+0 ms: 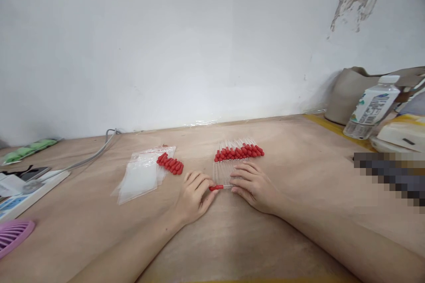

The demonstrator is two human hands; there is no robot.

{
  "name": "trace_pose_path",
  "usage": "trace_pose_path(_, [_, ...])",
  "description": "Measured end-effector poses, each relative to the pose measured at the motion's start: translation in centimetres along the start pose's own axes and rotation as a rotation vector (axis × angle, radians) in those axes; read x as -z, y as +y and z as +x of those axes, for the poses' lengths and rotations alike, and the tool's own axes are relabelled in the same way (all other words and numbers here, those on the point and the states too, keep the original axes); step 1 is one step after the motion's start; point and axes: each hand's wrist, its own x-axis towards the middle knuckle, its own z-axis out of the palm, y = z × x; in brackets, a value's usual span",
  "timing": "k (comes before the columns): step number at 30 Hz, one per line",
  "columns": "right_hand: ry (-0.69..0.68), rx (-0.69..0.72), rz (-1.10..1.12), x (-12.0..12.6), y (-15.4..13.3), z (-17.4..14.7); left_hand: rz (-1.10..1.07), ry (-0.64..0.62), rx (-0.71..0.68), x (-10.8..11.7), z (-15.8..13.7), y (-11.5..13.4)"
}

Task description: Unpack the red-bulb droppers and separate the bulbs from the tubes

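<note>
A white wall (199,44), flaked at upper right, rises behind the row of red-bulbed droppers (239,152) on the tan tabletop (299,150). Well right of the row, a beige container (341,97) is cut off at the view's edge; pixelation obscures a dark item (395,179). Clear plastic bags (139,177) lie left of the row. Nearer than it, the right hand (254,185) partly hides bare clear tubes (220,171). Loose red bulbs (170,166) lie left of the row, some over the bags. Just nearer than the row, the left hand (195,194) pinches one dropper's (217,187) bulb; the right thumb and index narrow on its tube, end hidden.
</note>
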Motion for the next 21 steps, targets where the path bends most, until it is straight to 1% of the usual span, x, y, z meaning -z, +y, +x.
trace_pose_path(2, [-0.007, 0.003, 0.010, -0.1, 0.0, 0.0, -0.021, -0.015, -0.024, -0.1, 0.1, 0.0])
trace_pose_path(5, [-0.009, 0.020, 0.032, -0.1, 0.0, 0.0, -0.038, -0.030, -0.110, -0.6, 0.3, 0.0])
trace_pose_path(8, [-0.024, 0.023, 0.047, -0.1, -0.2, 0.1, -0.025, -0.001, -0.178, -1.2, 0.5, 0.0])
trace_pose_path(12, [-0.025, 0.009, 0.042, -0.2, -0.4, 0.2, 0.004, 0.039, -0.208, -1.5, 0.5, 0.1])
trace_pose_path(15, [-0.008, 0.031, 0.042, -0.5, -0.5, 0.2, 0.006, 0.051, -0.231, -1.4, 0.5, 0.3])
trace_pose_path(21, [0.008, 0.108, 0.079, -0.7, -0.7, 0.0, 0.006, -0.002, -0.271, -0.8, 0.6, 0.4])
